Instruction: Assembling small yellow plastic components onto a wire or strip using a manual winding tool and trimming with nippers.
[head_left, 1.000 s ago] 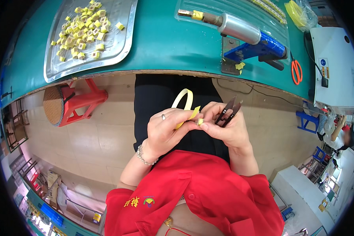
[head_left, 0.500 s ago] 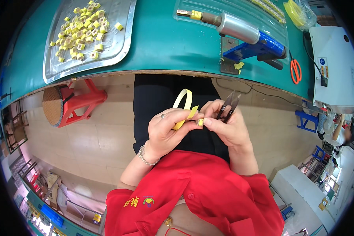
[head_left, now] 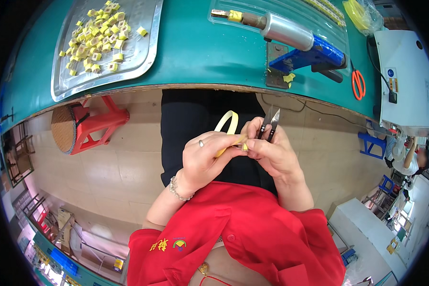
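My left hand is closed, pinching a small yellow-wrapped coil between its fingertips. A strip of yellow tape also runs through those fingers and loops up above them. My right hand is closed too, with a pair of thread snips tucked in its fingers, blades pointing up and away from me. Its thumb and fingertips meet the left ones at the coil. Fingers hide most of the coil and the tape's end.
On the green table, a metal tray holds a heap of yellow coils. Farther right are a winding spindle on a blue bracket, orange-handled scissors and a white machine box. A red stool stands left, under the table edge.
My left fingers have shifted right over the coil, and the tape's free end is now covered. The snips have turned slightly in my right hand, their blades leaning more to the left.
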Tool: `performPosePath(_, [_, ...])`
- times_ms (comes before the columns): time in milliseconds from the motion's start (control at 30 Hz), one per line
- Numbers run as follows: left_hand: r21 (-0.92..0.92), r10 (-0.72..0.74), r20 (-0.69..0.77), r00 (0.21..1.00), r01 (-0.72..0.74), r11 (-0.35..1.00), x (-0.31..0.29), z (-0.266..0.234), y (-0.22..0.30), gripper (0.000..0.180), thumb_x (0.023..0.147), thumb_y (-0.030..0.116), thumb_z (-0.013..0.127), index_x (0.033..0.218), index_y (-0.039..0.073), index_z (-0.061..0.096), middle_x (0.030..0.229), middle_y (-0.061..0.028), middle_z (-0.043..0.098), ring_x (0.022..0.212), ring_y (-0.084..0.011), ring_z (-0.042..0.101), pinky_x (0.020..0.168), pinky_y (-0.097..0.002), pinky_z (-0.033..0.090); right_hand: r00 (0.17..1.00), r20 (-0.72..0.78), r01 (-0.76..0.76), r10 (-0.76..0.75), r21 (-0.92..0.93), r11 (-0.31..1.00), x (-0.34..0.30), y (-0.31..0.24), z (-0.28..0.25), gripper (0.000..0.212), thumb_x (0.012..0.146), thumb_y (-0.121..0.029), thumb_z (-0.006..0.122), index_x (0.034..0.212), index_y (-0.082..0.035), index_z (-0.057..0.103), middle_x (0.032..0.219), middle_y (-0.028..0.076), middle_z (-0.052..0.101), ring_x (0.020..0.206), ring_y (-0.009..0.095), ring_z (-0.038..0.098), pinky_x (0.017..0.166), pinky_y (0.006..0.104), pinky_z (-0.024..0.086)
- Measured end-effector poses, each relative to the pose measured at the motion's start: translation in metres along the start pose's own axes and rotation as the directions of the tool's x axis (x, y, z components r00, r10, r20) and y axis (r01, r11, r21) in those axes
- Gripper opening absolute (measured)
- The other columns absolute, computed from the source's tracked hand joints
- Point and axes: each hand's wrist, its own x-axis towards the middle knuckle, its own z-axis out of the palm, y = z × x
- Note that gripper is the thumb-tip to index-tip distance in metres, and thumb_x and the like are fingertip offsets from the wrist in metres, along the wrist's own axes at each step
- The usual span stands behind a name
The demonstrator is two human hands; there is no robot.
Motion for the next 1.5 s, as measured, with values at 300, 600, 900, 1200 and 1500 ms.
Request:
performPosePath(300, [-0.072,-0.120,-0.041,0.992,0.117,0.990,0.000,0.000,-0.003,0.034,0.066,0.008,0.077,0.094,0.001,0.058,0.081,-0.0091,0.068,0.072,-0.0209,0.066,0.062,-0.0268,0.052,0.984,-0.025,0.166,-0.175,-0.205,0.965,-0.004,-0.003,0.004,0.017,0.074,-0.004,0.067,0.087,0.000,0.056,0.073,0.001,0.057,0.062,0.003,0.051,0.053,0.0171,0.038])
performPosePath(600, [-0.033,-0.083,-0.013,0.996,0.082,0.996,0.003,-0.001,-0.001,0.035,0.066,0.008,0.076,0.095,0.001,0.058,0.081,-0.0085,0.067,0.070,-0.0211,0.066,0.061,-0.0270,0.052,0.968,-0.049,0.211,-0.248,-0.384,0.899,-0.008,-0.006,0.009,0.015,0.070,0.002,0.065,0.082,0.000,0.056,0.062,-0.005,0.051,0.051,-0.002,0.039,0.046,0.0155,0.028])
performPosePath(900, [-0.007,-0.042,-0.010,0.999,0.042,0.999,0.005,0.000,-0.002,0.036,0.066,0.005,0.076,0.097,0.000,0.059,0.081,-0.0093,0.067,0.071,-0.0215,0.067,0.061,-0.0276,0.052,0.962,-0.069,0.199,-0.263,-0.477,0.856,-0.012,-0.007,0.012,0.016,0.070,0.005,0.063,0.082,0.000,0.055,0.069,-0.001,0.052,0.054,0.000,0.039,0.048,0.0163,0.030])
performPosePath(1200, [-0.471,-0.480,0.028,0.877,0.435,0.767,-0.007,0.004,0.000,0.038,0.072,-0.003,0.071,0.106,-0.006,0.054,0.089,-0.0130,0.066,0.083,-0.0171,0.065,0.073,-0.0258,0.053,0.971,0.087,0.238,-0.223,-0.274,0.932,-0.008,-0.010,-0.003,0.036,0.071,0.006,0.069,0.105,0.005,0.058,0.086,0.007,0.059,0.069,0.009,0.055,0.058,0.0187,0.042])
performPosePath(1500, [-0.618,-0.499,0.113,0.859,0.455,0.642,-0.007,0.002,-0.002,0.046,0.071,-0.003,0.072,0.112,-0.004,0.050,0.101,-0.0161,0.063,0.085,-0.0168,0.064,0.071,-0.0250,0.053,0.929,0.118,0.369,-0.352,-0.393,0.842,-0.003,-0.005,-0.002,0.023,0.073,0.000,0.070,0.094,0.003,0.062,0.081,0.006,0.056,0.064,0.007,0.047,0.055,0.0198,0.034])
